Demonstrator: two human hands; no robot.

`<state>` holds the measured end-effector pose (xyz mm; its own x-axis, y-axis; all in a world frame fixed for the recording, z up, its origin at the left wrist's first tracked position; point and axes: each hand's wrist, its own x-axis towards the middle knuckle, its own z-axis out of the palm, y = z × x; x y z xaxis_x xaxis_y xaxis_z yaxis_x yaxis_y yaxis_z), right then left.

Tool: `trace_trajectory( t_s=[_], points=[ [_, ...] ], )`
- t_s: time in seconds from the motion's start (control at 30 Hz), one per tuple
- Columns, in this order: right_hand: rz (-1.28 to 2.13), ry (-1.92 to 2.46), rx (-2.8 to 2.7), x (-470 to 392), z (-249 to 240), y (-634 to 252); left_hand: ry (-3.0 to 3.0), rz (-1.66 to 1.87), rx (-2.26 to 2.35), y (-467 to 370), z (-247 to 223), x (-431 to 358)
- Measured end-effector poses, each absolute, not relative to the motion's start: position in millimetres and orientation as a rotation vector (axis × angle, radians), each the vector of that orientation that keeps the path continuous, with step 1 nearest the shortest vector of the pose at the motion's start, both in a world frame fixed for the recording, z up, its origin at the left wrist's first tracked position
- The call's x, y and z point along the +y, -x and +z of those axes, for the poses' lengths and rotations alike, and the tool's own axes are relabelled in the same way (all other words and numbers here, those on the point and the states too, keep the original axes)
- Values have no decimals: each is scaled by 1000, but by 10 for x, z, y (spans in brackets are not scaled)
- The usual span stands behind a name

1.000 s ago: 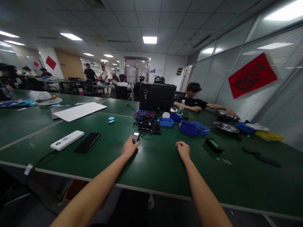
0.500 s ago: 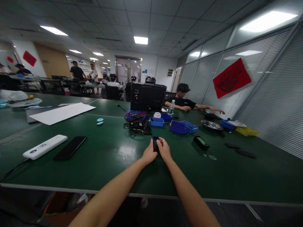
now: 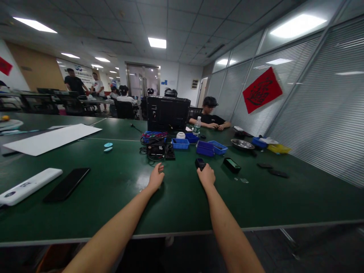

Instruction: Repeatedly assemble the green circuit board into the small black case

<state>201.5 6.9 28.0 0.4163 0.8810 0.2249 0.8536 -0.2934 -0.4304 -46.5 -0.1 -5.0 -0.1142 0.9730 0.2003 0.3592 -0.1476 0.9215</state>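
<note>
My right hand (image 3: 207, 175) is closed round the near end of a small black device with a dark screen (image 3: 200, 163), low over the table. My left hand (image 3: 156, 177) holds nothing; its fingers are loosely curled and apart, and it is nearest to a black box with cables (image 3: 156, 150). To the right of the device lies an open black box with a green inside (image 3: 232, 165). A small ring (image 3: 236, 179) and a clear piece of film (image 3: 244, 181) are just in front of that box.
Blue bins (image 3: 205, 148), a water bottle (image 3: 196, 126) and a monitor (image 3: 168, 112) stand farther back. A metal bowl (image 3: 242, 144) is at the right. At the left are a phone (image 3: 67, 184), a white power strip (image 3: 30, 186) and a white board (image 3: 51, 139). A co-worker (image 3: 211, 118) sits opposite.
My left hand has let go of the device and moved left. My right hand has carried the device to the right. The view has turned right, and the co-worker's outstretched arm has drawn in.
</note>
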Motion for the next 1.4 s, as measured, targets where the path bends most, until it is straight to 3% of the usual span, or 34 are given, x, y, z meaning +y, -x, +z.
trace_trajectory(
  t_s=[0.47, 0.7, 0.9, 1.03, 1.23, 1.4],
  points=[
    [102, 2162, -1399, 83, 270, -2102, -1647, 1187, 1509, 466, 48, -109],
    [-139, 1584, -1121, -2, 445, -2140, -1648, 1179, 1505, 448, 24, -78],
    [615, 1376, -1191, 95, 245, -1952, -1666, 1164, 1493, 446, 32, -86],
    [809, 1545, -1410, 130, 134, -1837, -1688, 1153, 1487, 447, 61, -110],
    [284, 1906, -1763, 21, 304, -1839, -1724, 1126, 1501, 449, 88, -132],
    [133, 1725, -1888, -52, 336, -1813, -1735, 1104, 1505, 448, 71, -112]
  ],
)
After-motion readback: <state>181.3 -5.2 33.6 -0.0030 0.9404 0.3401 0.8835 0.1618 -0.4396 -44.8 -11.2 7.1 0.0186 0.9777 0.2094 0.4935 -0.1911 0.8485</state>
